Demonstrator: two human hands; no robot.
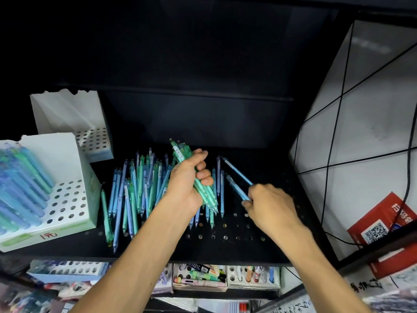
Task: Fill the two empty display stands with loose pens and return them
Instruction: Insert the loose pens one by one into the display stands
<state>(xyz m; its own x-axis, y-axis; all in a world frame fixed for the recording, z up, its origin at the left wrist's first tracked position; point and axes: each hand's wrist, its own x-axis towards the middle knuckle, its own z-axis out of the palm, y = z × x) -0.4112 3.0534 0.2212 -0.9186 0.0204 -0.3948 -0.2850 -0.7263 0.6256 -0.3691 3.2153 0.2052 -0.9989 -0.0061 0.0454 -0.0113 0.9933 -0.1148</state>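
Many loose blue and green pens (135, 190) lie in a heap on the black perforated shelf (237, 236). My left hand (187, 181) grips a bundle of green pens (203, 190) above the heap. Right of it, my right hand (268, 204) pinches two blue pens (237, 177) that point up and left. At the left stands a white display stand (70, 206), its left part filled with blue and green pens and its right holes bare. Behind it stands a second white stand (90, 138) with no pens in its holes.
Below the shelf's front edge sit more white pen holders (252, 276) and boxes of stationery (198, 279). A white panel with black wires (361, 132) rises at the right, with a red box (383, 224) near it. The shelf's dark back wall is close behind.
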